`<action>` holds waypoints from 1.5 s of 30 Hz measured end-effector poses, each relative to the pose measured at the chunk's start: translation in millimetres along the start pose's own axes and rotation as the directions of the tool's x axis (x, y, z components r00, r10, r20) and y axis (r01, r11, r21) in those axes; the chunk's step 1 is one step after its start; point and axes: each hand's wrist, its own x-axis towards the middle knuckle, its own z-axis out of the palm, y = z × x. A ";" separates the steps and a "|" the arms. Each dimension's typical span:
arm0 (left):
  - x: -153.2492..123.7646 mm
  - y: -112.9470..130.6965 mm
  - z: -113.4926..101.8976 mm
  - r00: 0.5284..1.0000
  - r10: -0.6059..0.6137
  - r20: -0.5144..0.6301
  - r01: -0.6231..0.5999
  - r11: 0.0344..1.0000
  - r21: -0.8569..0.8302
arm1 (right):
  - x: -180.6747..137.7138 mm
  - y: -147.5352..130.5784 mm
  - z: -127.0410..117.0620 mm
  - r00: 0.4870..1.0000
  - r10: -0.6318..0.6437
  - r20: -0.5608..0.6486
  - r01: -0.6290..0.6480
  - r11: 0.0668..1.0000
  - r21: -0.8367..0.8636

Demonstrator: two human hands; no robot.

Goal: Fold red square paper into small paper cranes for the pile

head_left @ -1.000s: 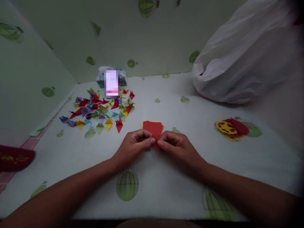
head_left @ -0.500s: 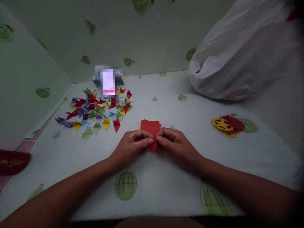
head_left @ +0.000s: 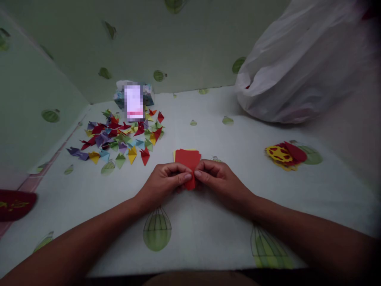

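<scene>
In the middle of the table lies a small stack of red paper (head_left: 187, 156), with a yellow edge peeking out at its back left. My left hand (head_left: 171, 178) and my right hand (head_left: 217, 176) meet over its near part, thumbs almost touching. Both pinch a piece of red paper (head_left: 191, 184) between thumb and fingers. Its exact shape is partly hidden by the fingertips, and it blends with the red sheets behind it.
Many folded paper cranes (head_left: 120, 137) in several colours lie at the left, before a phone (head_left: 133, 102) leaning on a tissue box (head_left: 150, 94). A white plastic bag (head_left: 276, 87) stands back right, near red and yellow cutouts (head_left: 284, 155). A dark red item (head_left: 18, 204) sits far left.
The view has shifted very slightly. Both hands keep the same pinch on the red paper, with hardly any visible movement.
</scene>
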 end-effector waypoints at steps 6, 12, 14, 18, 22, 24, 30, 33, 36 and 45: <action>-0.1 0.0 0.8 1.000 0.010 0.009 -0.010 0.999 0.048 | -0.3 0.2 -0.5 1.000 0.007 -0.006 -0.008 0.999 -0.049; -0.8 1.4 -0.1 0.999 0.045 0.028 -0.048 0.991 0.126 | -0.5 -3.4 1.1 1.000 0.015 -0.016 -0.016 0.996 -0.087; -0.8 1.8 -1.0 0.998 0.043 0.041 -0.049 0.989 0.143 | -0.6 -3.7 2.2 1.000 0.021 -0.020 -0.022 0.998 -0.055; -0.3 1.6 -1.2 0.998 0.004 0.071 -0.014 0.989 0.145 | -0.8 -1.2 3.2 0.999 0.050 0.007 -0.050 0.997 0.053; -0.5 1.4 0.8 0.994 -0.043 0.102 0.025 0.986 0.164 | -0.4 1.1 1.3 0.999 0.019 0.044 -0.023 0.995 0.099; -1.0 1.4 1.6 0.994 -0.048 0.099 0.028 0.979 0.200 | 0.2 0.9 0.3 0.998 0.015 0.064 -0.020 0.997 0.079; -1.0 -0.6 2.3 0.998 -0.032 0.053 0.013 0.947 0.322 | 1.9 -0.6 -0.6 0.999 -0.007 0.054 0.018 0.980 -0.200; -1.0 -1.1 2.8 0.998 -0.039 0.046 0.021 0.936 0.352 | 2.5 -0.9 -1.5 0.994 -0.075 0.073 0.097 0.923 -0.372; -1.1 0.0 2.5 0.997 -0.028 0.077 0.001 0.945 0.328 | 1.8 -1.5 -2.0 0.986 -0.128 0.108 0.163 0.882 -0.442; -2.6 1.8 1.8 0.995 -0.021 0.097 0.002 0.981 0.196 | -0.8 -6.5 -2.2 0.998 -0.013 0.058 0.022 0.985 -0.169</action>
